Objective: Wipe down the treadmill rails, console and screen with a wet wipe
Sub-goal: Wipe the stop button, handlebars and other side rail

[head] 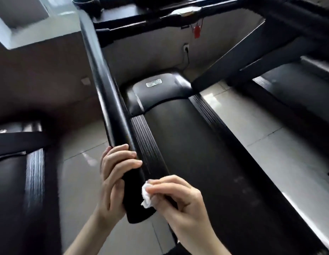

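My crumpled white wipe (pixel 146 196) pinched in right hand (pixel 178 201) at the glossy black rail (pixel 104 85) end, left hand (pixel 114 173) wrapped round it.

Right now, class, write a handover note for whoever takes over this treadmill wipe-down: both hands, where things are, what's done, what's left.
Left hand grips the black tubular handrail near its free end.
Right hand pinches the crumpled white wet wipe against that end.
Done: cannot tell how much of the rail is wiped.
Left: probably the rest of the rails, the black console overhead, and the screen, which is out of view.
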